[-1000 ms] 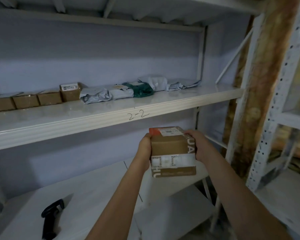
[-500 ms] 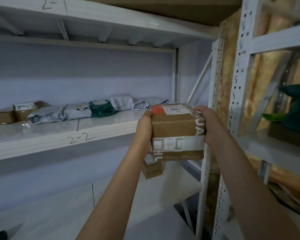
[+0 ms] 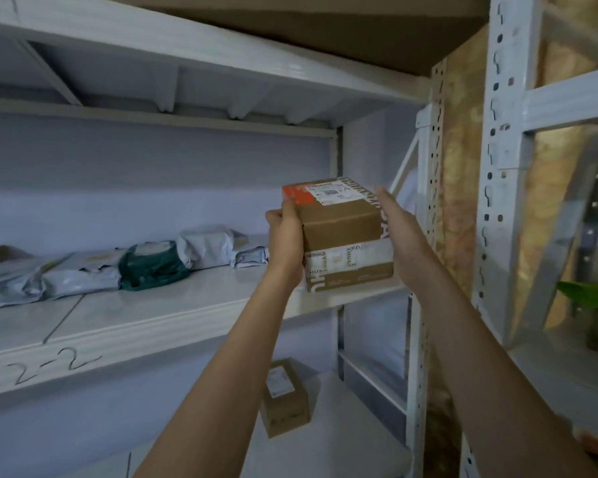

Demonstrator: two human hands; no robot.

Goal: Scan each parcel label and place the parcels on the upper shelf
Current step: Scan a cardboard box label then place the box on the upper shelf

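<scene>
I hold the cardboard parcel [image 3: 342,236] at mid-frame over the right end of the shelf [image 3: 135,326] marked 2-2. My left hand [image 3: 285,236] grips its left side; my right hand [image 3: 399,236] lies flat against its right side, fingers straight.

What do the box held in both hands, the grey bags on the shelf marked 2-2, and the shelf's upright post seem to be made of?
The box looks like brown corrugated cardboard, matt, with folded flaps and a band of printed white tape. The grey bags look like thin plastic mailers: crinkled, with a slight sheen. The upright post is probably painted metal: white, with rows of punched slots.
</scene>
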